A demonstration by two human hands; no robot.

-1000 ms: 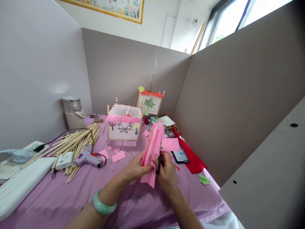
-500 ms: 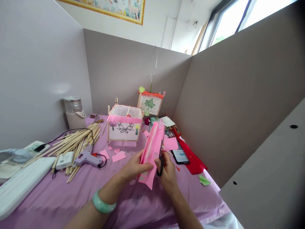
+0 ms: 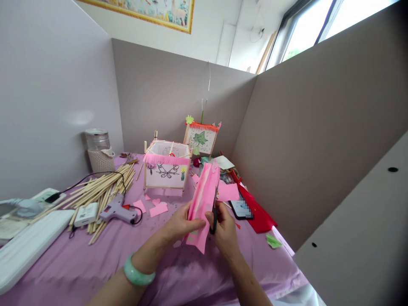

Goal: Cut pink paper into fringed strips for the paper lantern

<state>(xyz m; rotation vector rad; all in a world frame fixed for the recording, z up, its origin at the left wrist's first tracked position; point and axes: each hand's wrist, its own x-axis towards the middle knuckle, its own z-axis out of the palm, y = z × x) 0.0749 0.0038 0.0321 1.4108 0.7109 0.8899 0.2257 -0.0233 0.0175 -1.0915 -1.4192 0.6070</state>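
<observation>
A folded strip of pink paper point(image 3: 204, 195) is pinched between the thumb and fingers of my left hand point(image 3: 183, 223), which has a green bangle on its wrist. Black-handled scissors point(image 3: 214, 221) sit in my right hand point(image 3: 225, 231), fingers through the loops. Their blades run along the right edge of the paper, pointing away from me; the blade tips are hard to make out. Beyond my hands stands a paper lantern point(image 3: 167, 174) with a stick frame, pink fringe and line drawings. Pink paper scraps point(image 3: 158, 208) lie to the left of the paper.
A purple glue gun point(image 3: 119, 211) and a pile of wooden sticks point(image 3: 95, 191) lie on the left, near a jar point(image 3: 98, 142). A second lantern point(image 3: 201, 138) stands behind. On the right are a phone point(image 3: 241, 208), red paper point(image 3: 259, 214) and a green scrap point(image 3: 273, 241).
Almost nothing differs. The scissors' handle and my right thumb have shifted very slightly to the left, while the paper stays in nearly the same place.
</observation>
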